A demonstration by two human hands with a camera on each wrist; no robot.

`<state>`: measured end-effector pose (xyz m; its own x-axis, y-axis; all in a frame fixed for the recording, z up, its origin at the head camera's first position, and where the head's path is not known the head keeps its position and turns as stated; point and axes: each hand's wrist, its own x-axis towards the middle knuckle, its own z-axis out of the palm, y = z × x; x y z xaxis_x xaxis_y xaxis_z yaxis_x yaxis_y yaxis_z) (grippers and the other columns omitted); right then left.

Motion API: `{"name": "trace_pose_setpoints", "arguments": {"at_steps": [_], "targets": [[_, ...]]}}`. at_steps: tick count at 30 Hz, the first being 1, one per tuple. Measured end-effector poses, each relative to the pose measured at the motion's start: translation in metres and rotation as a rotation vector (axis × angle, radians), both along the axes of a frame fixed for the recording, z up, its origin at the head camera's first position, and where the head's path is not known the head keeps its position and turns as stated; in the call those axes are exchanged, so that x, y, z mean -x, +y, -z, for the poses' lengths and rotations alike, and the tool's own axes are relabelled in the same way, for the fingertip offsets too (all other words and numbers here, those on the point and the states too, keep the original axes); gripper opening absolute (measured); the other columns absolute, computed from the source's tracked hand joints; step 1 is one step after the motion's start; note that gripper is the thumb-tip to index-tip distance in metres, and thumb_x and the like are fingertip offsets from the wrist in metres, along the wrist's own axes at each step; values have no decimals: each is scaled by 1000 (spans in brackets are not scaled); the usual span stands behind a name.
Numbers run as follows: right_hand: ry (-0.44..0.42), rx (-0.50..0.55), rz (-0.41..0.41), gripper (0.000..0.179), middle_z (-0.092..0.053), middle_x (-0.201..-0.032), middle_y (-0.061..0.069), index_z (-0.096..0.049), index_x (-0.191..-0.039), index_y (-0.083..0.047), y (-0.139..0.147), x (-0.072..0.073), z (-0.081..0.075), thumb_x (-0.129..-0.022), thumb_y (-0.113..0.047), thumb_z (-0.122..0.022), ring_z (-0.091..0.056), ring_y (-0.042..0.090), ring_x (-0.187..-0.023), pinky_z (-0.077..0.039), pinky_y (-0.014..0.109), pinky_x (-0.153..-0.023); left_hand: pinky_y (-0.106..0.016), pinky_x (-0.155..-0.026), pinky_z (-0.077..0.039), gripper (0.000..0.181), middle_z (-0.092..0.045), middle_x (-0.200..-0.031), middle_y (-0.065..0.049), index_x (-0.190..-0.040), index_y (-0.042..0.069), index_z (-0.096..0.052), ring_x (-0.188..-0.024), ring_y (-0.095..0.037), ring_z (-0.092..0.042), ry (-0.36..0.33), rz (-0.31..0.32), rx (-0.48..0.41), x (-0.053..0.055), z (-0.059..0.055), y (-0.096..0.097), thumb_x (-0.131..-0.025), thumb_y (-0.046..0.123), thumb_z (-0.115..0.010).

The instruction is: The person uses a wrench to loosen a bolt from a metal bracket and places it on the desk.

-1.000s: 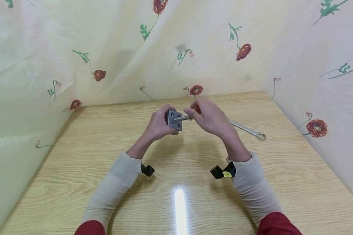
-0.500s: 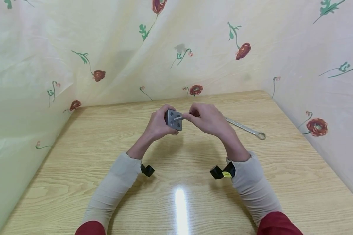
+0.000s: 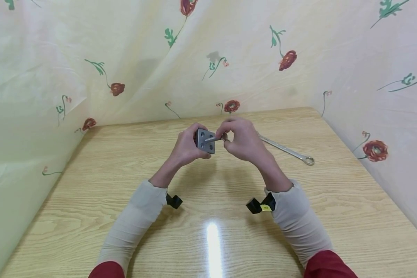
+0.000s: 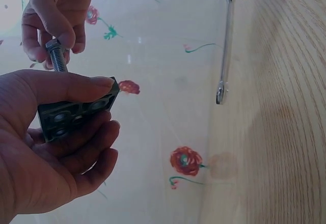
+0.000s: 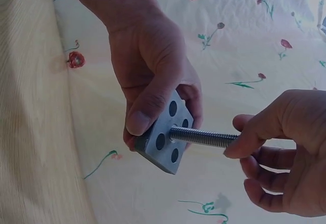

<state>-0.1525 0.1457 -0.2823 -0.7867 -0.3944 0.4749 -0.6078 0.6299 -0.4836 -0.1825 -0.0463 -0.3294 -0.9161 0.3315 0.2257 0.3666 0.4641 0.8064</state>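
My left hand (image 3: 189,146) holds a square grey metal block (image 3: 205,141) by its edges, above the table. Four-cornered holes show in the block's face, and a long threaded bolt (image 5: 204,137) stands out from its middle. At the bolt's free end, my right hand (image 3: 241,139) pinches the head with thumb and index finger. From the left wrist view the hex head of the bolt (image 4: 54,46) shows beside the right fingertips. The block's back (image 4: 76,117), partly covered by the left fingers, has several recessed holes.
A combination wrench (image 3: 286,150) lies on the wooden table (image 3: 208,197) to the right, partly behind the right hand. Flower-patterned cloth (image 3: 153,77) hangs at the back and sides of the table.
The right fingers have shifted round the bolt's head, closing over it and then changing their hold. The left hand and block stay nearly still.
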Motion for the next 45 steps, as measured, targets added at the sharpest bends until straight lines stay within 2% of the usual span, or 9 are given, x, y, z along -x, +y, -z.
{"name": "trace_pose_setpoints", "arguments": {"at_steps": [4, 9, 12, 15, 20, 28, 36, 42, 45], "targets": [[-21, -27, -21, 26, -67, -100, 11, -71, -98, -4, 2, 0, -1, -75, 8, -67, -58, 28, -96, -47, 43, -86, -37, -78, -53, 69, -63, -109, -16, -120, 7, -54, -92, -27, -62, 5, 0, 10, 0, 0, 0, -60, 1, -86], [-153, -39, 26, 45, -60, -121, 14, -57, -124, -4, 8, 1, -6, -86, -22, -72, -55, 30, -112, -44, 47, -95, -39, -79, -54, 70, -63, -111, -16, -121, 8, -53, -94, -28, -62, 7, 0, 23, 0, -1, 0, -60, 1, -87], [-243, -70, 102, 39, -65, -107, 12, -61, -115, -7, 11, 1, -7, -96, -41, -56, -60, 26, -95, -48, 41, -79, -39, -79, -54, 70, -63, -111, -16, -121, 8, -53, -94, -28, -62, 1, -6, 22, 0, 0, 0, -60, 1, -87], [-329, -155, 160, 54, -68, -87, 7, -68, -97, -11, 11, 2, -6, -99, -54, -36, -61, 20, -73, -45, 33, -61, -39, -79, -54, 70, -63, -111, -16, -121, 9, -53, -94, -28, -62, -3, -10, 18, 0, 0, 0, -60, 1, -86], [-376, -218, 184, 60, -70, -75, 5, -70, -83, -13, 9, 2, -5, -99, -58, -34, -61, 17, -62, -43, 29, -55, -41, -80, -54, 69, -63, -110, -16, -120, 8, -53, -95, -29, -61, -3, -10, 13, 0, 2, 0, -60, -1, -86], [-298, -172, 131, 32, -62, -75, 3, -68, -89, -11, 9, -1, -7, -97, -39, -55, -51, 17, -63, -38, 28, -56, -41, -82, -54, 69, -62, -113, -16, -121, 9, -53, -97, -29, -62, -5, -8, 10, -1, 1, 1, -61, 0, -86], [-144, -99, 67, 17, -73, -89, 8, -71, -100, -8, 9, -5, -8, -86, -17, -69, -66, 22, -82, -49, 37, -73, -40, -80, -54, 70, -63, -112, -15, -121, 9, -53, -96, -28, -62, 1, -9, 14, -1, 1, 1, -60, 2, -87], [11, -9, 12, 21, -72, -84, 7, -75, -86, -7, 3, -7, -5, -75, 7, -65, -62, 21, -78, -49, 37, -74, -39, -80, -54, 70, -62, -112, -15, -121, 9, -54, -95, -28, -62, -3, -4, 9, -2, 0, 1, -61, 2, -87], [28, 4, -18, 25, -70, -85, 7, -74, -85, -6, 2, -6, -3, -74, 12, -61, -60, 22, -79, -48, 36, -74, -39, -79, -54, 70, -62, -111, -16, -121, 8, -53, -94, -28, -62, 1, -2, 3, -2, 0, 1, -60, 1, -87]]}}
